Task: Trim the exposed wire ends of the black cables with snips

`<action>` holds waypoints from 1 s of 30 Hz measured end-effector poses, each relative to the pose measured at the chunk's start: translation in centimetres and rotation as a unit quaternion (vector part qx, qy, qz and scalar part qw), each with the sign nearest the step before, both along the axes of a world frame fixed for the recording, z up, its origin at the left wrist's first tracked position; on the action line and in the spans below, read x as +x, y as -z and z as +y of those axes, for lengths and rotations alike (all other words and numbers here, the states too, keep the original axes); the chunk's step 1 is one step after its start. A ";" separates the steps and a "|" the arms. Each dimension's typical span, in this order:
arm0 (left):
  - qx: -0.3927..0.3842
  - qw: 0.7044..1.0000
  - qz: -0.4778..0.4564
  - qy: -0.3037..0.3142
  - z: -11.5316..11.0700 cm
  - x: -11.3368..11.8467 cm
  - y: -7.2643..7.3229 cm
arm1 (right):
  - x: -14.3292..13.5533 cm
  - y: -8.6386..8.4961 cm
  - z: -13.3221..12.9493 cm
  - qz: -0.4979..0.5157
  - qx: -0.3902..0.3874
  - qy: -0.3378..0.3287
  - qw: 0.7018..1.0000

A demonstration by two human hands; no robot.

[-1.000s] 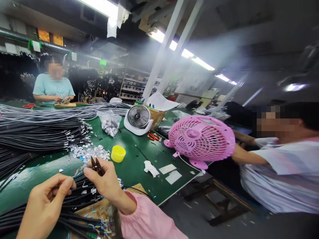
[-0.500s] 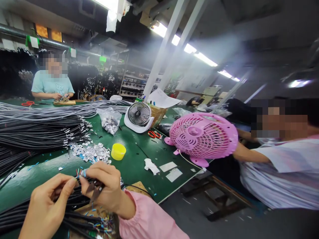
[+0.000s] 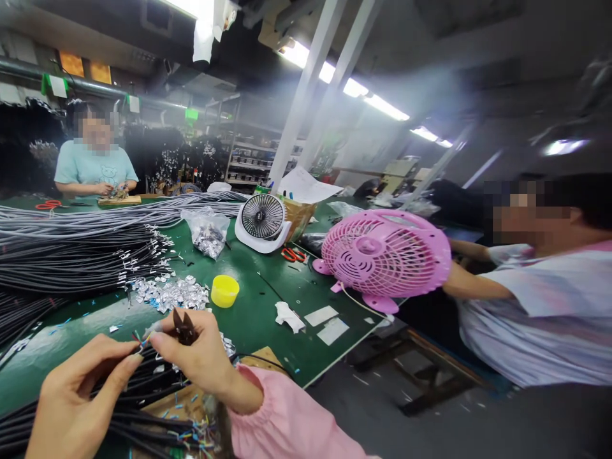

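Note:
My left hand (image 3: 79, 395) is closed, thumb and forefinger pinching the thin coloured wires (image 3: 142, 342) at a cable end. Facing it, my right hand (image 3: 203, 354) pinches at the same wires with thumb and forefinger. Dark cutting pliers (image 3: 183, 327) are tucked in that right hand, their jaws pointing up past the fingers; the handles are hidden. Below both hands lies a bundle of black cables (image 3: 138, 426), with stripped, many-coloured ends. Just beyond them is a heap of silvery foil scraps (image 3: 174, 293).
Black and grey cables (image 3: 71, 255) cover the green table's left side. A yellow tub (image 3: 224, 291), a bag of small parts (image 3: 206, 233), a white fan (image 3: 262, 220), orange-handled scissors (image 3: 293, 254) and a pink fan (image 3: 382, 252) stand beyond. One co-worker (image 3: 97, 169) sits opposite, another (image 3: 540, 306) at right.
My hands have shifted slightly, and the right one has turned so the pliers' jaws point upward instead of down. The coloured wires show more plainly between the fingertips. The whole view has shifted a little.

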State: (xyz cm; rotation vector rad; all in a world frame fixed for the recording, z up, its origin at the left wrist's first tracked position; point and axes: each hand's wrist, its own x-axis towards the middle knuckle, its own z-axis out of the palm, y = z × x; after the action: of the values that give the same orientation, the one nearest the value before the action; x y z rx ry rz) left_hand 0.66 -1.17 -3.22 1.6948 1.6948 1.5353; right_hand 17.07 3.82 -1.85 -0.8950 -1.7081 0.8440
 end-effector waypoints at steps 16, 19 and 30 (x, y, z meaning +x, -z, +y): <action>-0.028 0.988 -0.134 0.074 0.3 0.3 -0.8 | -0.1 2.9 0.4 0.019 0.259 0.009 0.966; -0.030 0.987 -0.148 0.055 0.1 0.2 -0.5 | 0.0 3.9 0.3 -0.029 0.266 0.015 0.963; 0.020 0.989 -0.141 0.044 0.2 1.1 -3.7 | -0.5 -0.2 -0.7 -0.027 0.090 0.076 0.993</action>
State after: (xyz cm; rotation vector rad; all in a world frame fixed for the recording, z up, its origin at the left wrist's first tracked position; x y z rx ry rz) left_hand 1.80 -1.00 0.50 1.4667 1.4368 1.6858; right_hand 16.53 3.15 -1.66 -0.9177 -1.7084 0.5602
